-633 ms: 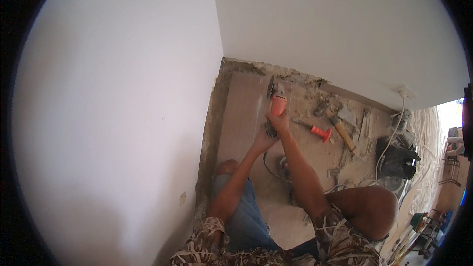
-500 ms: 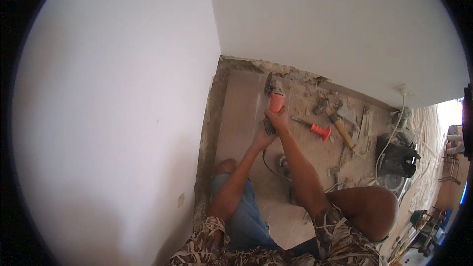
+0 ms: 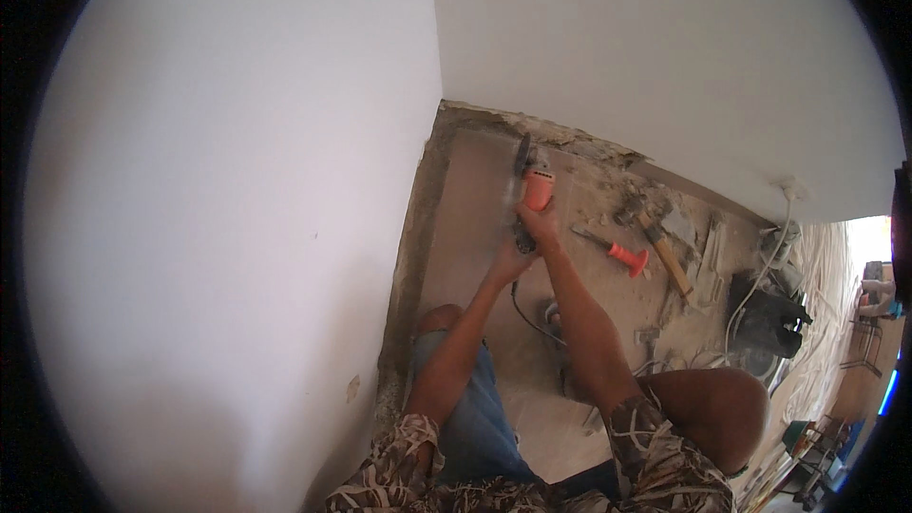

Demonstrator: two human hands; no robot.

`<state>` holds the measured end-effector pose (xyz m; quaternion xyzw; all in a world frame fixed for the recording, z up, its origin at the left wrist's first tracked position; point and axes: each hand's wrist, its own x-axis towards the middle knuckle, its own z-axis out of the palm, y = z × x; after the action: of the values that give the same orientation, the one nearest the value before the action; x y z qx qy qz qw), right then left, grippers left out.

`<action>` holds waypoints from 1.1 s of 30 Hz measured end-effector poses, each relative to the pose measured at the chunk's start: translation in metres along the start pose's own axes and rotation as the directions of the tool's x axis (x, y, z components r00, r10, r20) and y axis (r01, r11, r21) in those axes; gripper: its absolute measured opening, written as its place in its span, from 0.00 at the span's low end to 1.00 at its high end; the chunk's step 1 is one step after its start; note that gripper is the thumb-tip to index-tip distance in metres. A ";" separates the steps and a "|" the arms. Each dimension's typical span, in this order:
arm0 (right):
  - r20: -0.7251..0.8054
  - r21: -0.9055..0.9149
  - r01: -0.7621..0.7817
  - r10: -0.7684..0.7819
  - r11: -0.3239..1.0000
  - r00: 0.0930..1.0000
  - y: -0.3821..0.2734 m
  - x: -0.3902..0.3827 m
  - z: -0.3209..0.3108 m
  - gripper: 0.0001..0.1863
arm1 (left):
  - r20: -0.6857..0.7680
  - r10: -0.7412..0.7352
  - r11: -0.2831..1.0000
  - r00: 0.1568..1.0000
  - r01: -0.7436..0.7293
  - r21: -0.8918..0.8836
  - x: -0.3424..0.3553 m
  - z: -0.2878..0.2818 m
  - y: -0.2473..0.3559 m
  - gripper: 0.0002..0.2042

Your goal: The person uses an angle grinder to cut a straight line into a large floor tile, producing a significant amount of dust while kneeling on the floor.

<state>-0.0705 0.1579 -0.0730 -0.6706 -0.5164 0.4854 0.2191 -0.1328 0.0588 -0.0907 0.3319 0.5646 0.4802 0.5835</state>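
Both my hands are closed round an angle grinder with an orange-red body and a dark rear end. My right hand wraps the body near its middle. Lower down, my left hand grips the dark rear part, from which a cord trails toward me. The grinder's disc stands edge-on at the far end, against or just over the dusty floor tile; whether it touches cannot be told. Haze hangs beside the disc.
White walls meet at the far corner, with a rough broken strip along their foot. To the right lie a chisel with a red guard, a wooden-handled hammer, rubble, a black bucket-like container and a white cable.
In the picture, the grinder and both hands sit slightly further right, as do the walls and floor tools, so the view has shifted. Haze left of the grinder looks thicker.
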 end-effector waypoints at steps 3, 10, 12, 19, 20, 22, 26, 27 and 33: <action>0.026 0.029 0.002 -0.003 1.000 1.000 0.005 0.002 0.000 0.47 | -0.029 0.169 0.985 0.985 -0.167 0.049 0.003 0.001 -0.005 0.37; 0.064 0.016 -0.031 0.030 0.999 0.997 -0.010 -0.008 0.001 0.53 | -0.084 0.196 0.980 0.977 -0.193 0.044 0.005 0.001 -0.012 0.38; 0.104 -0.003 -0.055 0.055 0.998 0.993 -0.010 -0.007 -0.002 0.55 | -0.020 0.086 0.995 0.996 -0.085 0.047 0.004 -0.003 -0.009 0.39; -0.050 -0.036 0.037 -0.039 0.999 0.998 0.018 0.010 0.006 0.40 | -0.045 0.077 0.996 0.996 -0.079 -0.048 0.001 0.004 0.002 0.41; -0.049 -0.046 0.042 -0.044 0.998 0.998 0.020 0.012 0.007 0.39 | -0.074 0.132 0.989 0.989 -0.136 -0.056 0.000 0.005 0.002 0.41; -0.018 -0.031 0.049 -0.050 0.998 0.999 0.021 0.015 0.008 0.40 | -0.082 0.146 0.988 0.986 -0.149 -0.033 0.000 0.002 0.001 0.42; -0.046 -0.073 0.058 -0.062 0.996 0.997 0.025 0.018 0.007 0.41 | -0.052 0.082 0.996 0.995 -0.084 -0.031 0.000 0.003 0.006 0.43; -0.041 -0.080 0.042 -0.045 0.996 0.998 0.023 0.016 0.009 0.42 | -0.031 0.025 0.999 0.999 -0.027 -0.047 -0.003 0.000 0.007 0.44; -0.043 -0.110 0.009 -0.013 0.994 0.999 0.017 0.015 0.007 0.46 | -0.112 0.162 0.987 0.980 -0.159 0.037 0.003 0.006 -0.006 0.50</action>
<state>-0.0681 0.1640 -0.0960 -0.6891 -0.5411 0.4405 0.1958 -0.1260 0.0609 -0.0960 0.3565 0.5753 0.5360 0.5047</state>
